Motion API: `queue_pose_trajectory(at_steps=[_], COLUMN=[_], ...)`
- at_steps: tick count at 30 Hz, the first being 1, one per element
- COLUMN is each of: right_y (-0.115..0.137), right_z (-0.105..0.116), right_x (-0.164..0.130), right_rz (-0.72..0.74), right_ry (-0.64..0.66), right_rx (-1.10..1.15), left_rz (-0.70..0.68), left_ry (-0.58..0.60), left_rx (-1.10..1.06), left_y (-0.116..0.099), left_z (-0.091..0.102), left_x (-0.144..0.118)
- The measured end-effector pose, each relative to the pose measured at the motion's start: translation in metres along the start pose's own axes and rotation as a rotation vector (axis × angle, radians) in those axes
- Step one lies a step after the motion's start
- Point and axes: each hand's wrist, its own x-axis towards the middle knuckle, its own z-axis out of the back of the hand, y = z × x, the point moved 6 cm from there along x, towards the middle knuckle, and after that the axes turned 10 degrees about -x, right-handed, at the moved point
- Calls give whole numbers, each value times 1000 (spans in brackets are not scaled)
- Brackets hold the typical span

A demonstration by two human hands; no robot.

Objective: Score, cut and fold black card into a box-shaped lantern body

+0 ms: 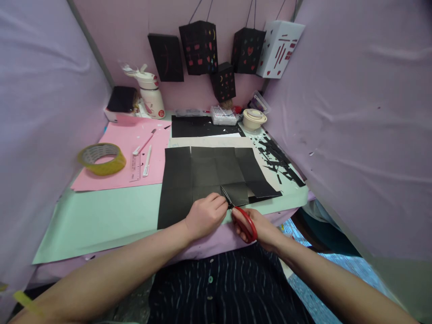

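A large sheet of black paper (204, 171) with fold creases lies at the front of the table. My left hand (208, 213) is closed on the sheet's near edge, its fingers pinching the paper. Just right of it, my right hand (261, 229) grips a pair of scissors (248, 225) by the red handles. The scissors' blades point up and left over the paper, close to my left fingertips. A cut is visible near the sheet's lower right, where a flap stands apart from the rest.
Pink sheets (101, 180) at left carry a tape roll (103, 159), a ruler (135, 167), a pen (147, 161) and a slim pink tool (145, 143). Black scraps (276, 157) litter the right side. Behind stand a bottle (151, 96) and a cream bowl (254, 120); paper lanterns (199, 47) hang above.
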Motion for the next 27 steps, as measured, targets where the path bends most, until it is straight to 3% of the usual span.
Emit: queue_pose_trajectory(at_steps=[20, 27], right_y=[-2, -11], right_z=[3, 12], right_x=[9, -19], right_rz=[32, -51], right_ry=[-9, 58], right_rx=[-21, -131], left_rz=[-4, 22], left_ry=[19, 9], left_rx=[19, 15], left_y=[0, 0], left_z=[-4, -3], left_x=[-2, 0])
